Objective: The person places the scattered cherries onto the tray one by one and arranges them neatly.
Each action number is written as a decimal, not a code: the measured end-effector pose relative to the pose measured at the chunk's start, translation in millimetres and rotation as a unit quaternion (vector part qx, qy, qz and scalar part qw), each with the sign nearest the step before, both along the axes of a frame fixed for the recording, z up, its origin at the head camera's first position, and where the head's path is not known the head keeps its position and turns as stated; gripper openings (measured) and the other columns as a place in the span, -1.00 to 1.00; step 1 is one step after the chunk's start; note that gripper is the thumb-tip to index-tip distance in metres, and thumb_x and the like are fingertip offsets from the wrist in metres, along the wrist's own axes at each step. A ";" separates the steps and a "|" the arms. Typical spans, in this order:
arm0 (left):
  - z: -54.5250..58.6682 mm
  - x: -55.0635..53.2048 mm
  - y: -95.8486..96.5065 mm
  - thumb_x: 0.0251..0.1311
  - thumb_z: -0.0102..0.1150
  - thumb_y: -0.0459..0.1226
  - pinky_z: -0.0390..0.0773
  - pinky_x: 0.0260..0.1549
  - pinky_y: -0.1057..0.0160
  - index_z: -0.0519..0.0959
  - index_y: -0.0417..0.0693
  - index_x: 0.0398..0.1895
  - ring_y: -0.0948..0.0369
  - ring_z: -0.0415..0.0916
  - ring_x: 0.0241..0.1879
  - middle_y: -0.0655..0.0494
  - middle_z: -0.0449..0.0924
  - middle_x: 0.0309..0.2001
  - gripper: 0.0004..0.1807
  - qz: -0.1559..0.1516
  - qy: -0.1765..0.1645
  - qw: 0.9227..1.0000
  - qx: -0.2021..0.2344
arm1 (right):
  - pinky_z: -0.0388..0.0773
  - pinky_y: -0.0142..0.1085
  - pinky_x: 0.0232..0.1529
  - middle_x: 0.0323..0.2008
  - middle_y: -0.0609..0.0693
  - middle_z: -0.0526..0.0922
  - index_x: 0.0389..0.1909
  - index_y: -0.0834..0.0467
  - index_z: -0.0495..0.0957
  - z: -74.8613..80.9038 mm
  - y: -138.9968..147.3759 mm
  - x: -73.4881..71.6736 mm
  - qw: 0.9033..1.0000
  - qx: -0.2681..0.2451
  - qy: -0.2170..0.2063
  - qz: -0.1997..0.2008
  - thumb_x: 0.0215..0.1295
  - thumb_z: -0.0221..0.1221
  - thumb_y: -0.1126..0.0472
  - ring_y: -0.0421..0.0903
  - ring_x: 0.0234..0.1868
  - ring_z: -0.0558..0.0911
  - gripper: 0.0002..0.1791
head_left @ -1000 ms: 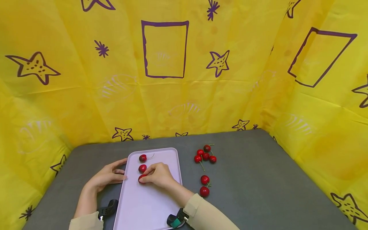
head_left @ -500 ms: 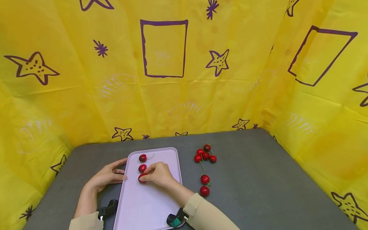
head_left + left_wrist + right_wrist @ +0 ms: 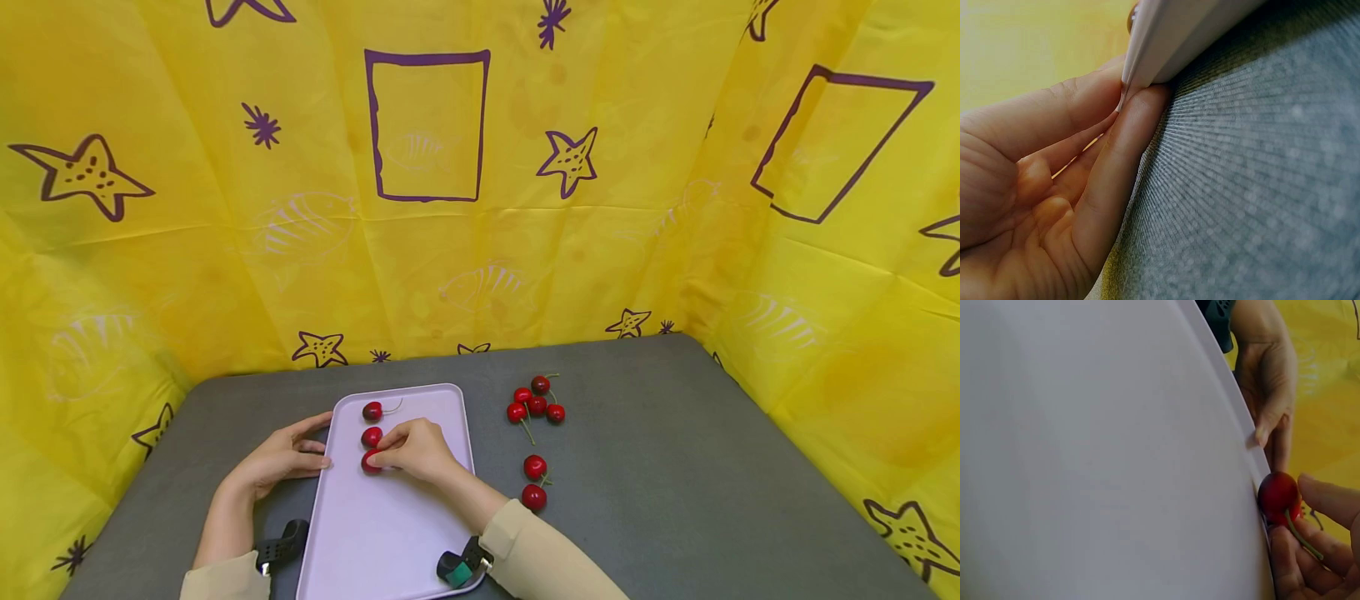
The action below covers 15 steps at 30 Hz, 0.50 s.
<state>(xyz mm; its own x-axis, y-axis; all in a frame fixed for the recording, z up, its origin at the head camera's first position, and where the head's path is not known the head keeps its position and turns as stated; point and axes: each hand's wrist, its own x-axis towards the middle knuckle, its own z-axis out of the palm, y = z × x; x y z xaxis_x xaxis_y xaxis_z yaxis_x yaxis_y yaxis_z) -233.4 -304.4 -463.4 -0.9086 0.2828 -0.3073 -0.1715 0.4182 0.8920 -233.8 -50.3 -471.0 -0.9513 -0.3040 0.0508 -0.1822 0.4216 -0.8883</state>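
Observation:
My right hand (image 3: 420,452) pinches a red cherry (image 3: 371,462) just above or on the pale lilac tray (image 3: 375,542); which of these I cannot tell. In the right wrist view that cherry (image 3: 1279,497), with a green stem, lies between thumb and fingers. Two more cherries sit farther up the tray: a stemmed one (image 3: 372,411) and another cherry (image 3: 372,437) close to the held one. At the tray's left edge my left hand (image 3: 279,457) grips the rim. The left wrist view has the thumb and a finger against the tray's rim (image 3: 1147,50).
Right of the tray, a cluster of several cherries (image 3: 537,407) lies on the grey table (image 3: 675,467). Nearer, a pair of cherries (image 3: 534,483) lies with green stems. A yellow curtain (image 3: 420,275) with star drawings encloses the back and sides.
The right hand and its cherry have shifted very slightly up the tray toward the cherry beyond. The left hand keeps its place on the tray's edge.

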 end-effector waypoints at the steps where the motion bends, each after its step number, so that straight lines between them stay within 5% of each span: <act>1: 0.1 -0.1 0.3 0.14 0.37 -0.27 0.73 -0.08 0.22 -0.02 -0.20 0.56 0.19 0.54 -0.08 -0.28 0.47 0.11 0.00 -0.001 0.001 1.000 0.000 | 0.42 -0.54 -0.57 -0.55 -0.05 0.76 -0.43 0.12 0.77 -0.3 0.2 -0.4 1.000 0.000 0.001 0.000 -0.07 0.53 0.10 -0.43 -0.60 0.51 -0.77; 15: -0.9 0.1 -0.6 0.14 0.37 -0.25 0.73 -0.08 0.22 -0.01 -0.20 0.56 0.18 0.53 -0.08 -0.27 0.47 0.11 0.00 0.004 0.002 1.000 -0.013 | 0.50 -0.50 -0.56 -0.54 -0.04 0.77 -0.42 0.14 0.77 6.6 13.4 -8.1 1.000 -0.021 -0.014 -0.005 0.00 0.49 0.10 -0.37 -0.63 0.54 -0.80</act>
